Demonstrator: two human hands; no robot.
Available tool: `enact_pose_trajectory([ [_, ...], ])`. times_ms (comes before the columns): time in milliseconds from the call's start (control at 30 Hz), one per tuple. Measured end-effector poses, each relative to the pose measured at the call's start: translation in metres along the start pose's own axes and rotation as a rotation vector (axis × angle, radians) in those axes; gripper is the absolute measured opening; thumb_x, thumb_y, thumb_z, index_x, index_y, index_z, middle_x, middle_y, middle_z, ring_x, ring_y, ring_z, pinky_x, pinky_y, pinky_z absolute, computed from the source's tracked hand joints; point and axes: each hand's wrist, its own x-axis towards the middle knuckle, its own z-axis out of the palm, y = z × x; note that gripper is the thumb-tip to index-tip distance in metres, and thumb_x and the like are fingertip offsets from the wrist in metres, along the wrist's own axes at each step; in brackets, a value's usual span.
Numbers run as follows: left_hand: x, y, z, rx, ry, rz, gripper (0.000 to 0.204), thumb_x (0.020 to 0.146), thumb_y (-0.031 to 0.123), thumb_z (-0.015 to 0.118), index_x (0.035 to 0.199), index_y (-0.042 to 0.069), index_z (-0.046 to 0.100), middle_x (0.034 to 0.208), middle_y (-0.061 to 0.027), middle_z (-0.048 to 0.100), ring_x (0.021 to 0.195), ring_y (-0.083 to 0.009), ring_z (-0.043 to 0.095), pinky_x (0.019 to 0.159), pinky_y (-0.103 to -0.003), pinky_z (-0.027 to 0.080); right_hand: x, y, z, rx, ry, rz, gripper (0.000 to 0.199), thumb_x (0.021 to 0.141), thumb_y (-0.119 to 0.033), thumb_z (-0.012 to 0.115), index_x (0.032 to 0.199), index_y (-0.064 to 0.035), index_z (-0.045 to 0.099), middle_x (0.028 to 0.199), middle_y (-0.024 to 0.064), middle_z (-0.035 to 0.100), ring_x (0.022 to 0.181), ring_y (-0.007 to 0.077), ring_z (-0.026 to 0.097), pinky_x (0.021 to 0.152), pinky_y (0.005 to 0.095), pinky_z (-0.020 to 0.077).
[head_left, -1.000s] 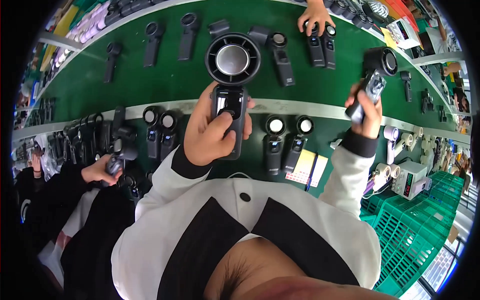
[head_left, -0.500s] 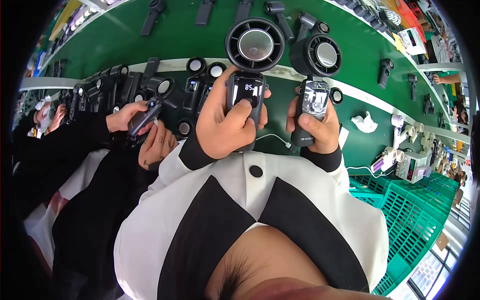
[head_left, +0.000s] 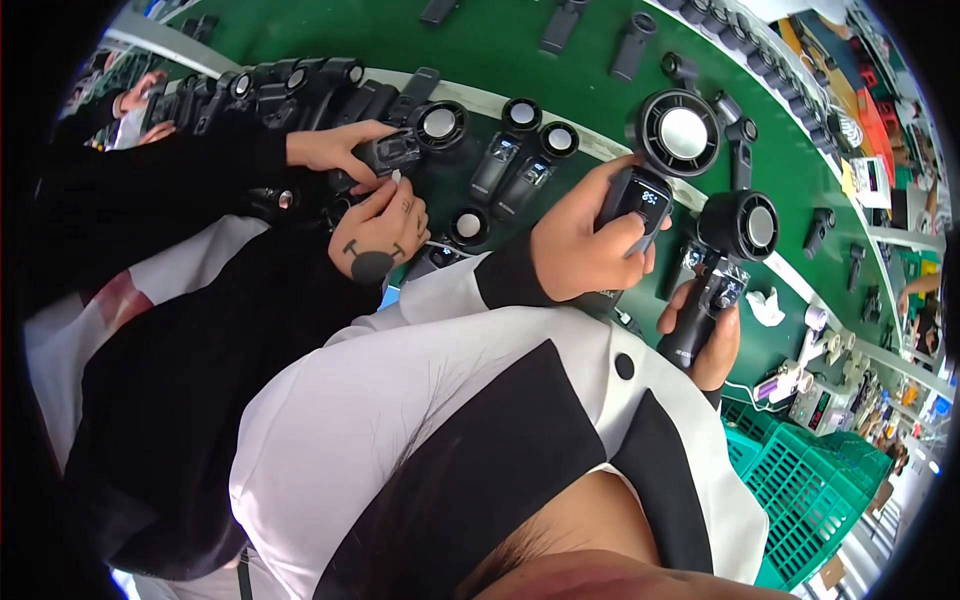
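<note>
My left hand [head_left: 590, 240] is wrapped round the handle of a dark handheld fan [head_left: 685, 135] with a round, ringed head and a silver centre. Its display is lit, and my left thumb presses on the front just below it. My right hand [head_left: 718, 345] grips a second dark handheld fan [head_left: 695, 320] by its lower handle, the head tilted away to the right. Clear film shines on that handle's front. Part of another fan [head_left: 686, 268] shows behind it. Both fans are held apart from each other, above the green table [head_left: 480, 50].
At my left a co-worker's hands [head_left: 340, 150] hold a dark fan and a small white piece. Several fans [head_left: 500, 165] lie between us, and more line the far edge. Crumpled white tissue [head_left: 766, 307], a power supply [head_left: 822, 408] and green crates [head_left: 810, 490] are to the right.
My view has swung left, so both fans appear farther right. My right thumb has moved off the front of its fan to the side. The left hand keeps its hold.
</note>
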Motion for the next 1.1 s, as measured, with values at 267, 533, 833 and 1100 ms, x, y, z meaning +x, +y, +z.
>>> enact_pose_trajectory([
  [267,-0.011,0.002,0.001,-0.112,0.178,-0.072,0.059,0.067,-0.011,0.031,0.125,-0.002,0.022,0.096,-0.0185,0.051,0.061,-0.0215,0.053,0.054,-0.028,0.044,0.013,0.003,-0.005,-0.148,-0.038,0.091,0.043,0.087,-0.033,0.041,0.11,0.0036,0.04,0.082,0.0159,0.055,0.059,0.0195,0.053,0.052,0.0239,0.0425],
  [533,-0.025,0.005,-0.002,-0.141,0.193,0.008,0.059,0.068,-0.01,0.031,0.125,-0.001,0.024,0.097,-0.0191,0.051,0.062,-0.0221,0.053,0.055,-0.028,0.044,0.028,0.01,-0.002,-0.139,-0.162,0.17,0.038,0.087,-0.031,0.042,0.105,0.0032,0.041,0.082,0.0159,0.055,0.06,0.0197,0.055,0.055,0.0243,0.0438],
  [833,-0.019,-0.002,-0.011,-0.025,0.2,-0.043,0.059,0.067,-0.011,0.031,0.125,-0.001,0.025,0.099,-0.0194,0.051,0.063,-0.0222,0.053,0.055,-0.028,0.044,0.03,0.017,0.003,-0.133,-0.162,0.212,0.036,0.087,-0.029,0.042,0.103,0.0032,0.042,0.081,0.0166,0.055,0.063,0.0209,0.055,0.059,0.0258,0.0448],
  [1100,-0.009,-0.012,-0.015,-0.093,0.133,-0.115,0.058,0.067,-0.011,0.033,0.123,-0.001,0.026,0.098,-0.0179,0.051,0.063,-0.0214,0.052,0.055,-0.028,0.044,0.012,0.024,0.002,-0.191,-0.001,0.215,0.037,0.088,-0.029,0.04,0.104,0.0035,0.042,0.081,0.0172,0.056,0.065,0.0217,0.055,0.062,0.0267,0.0444],
])
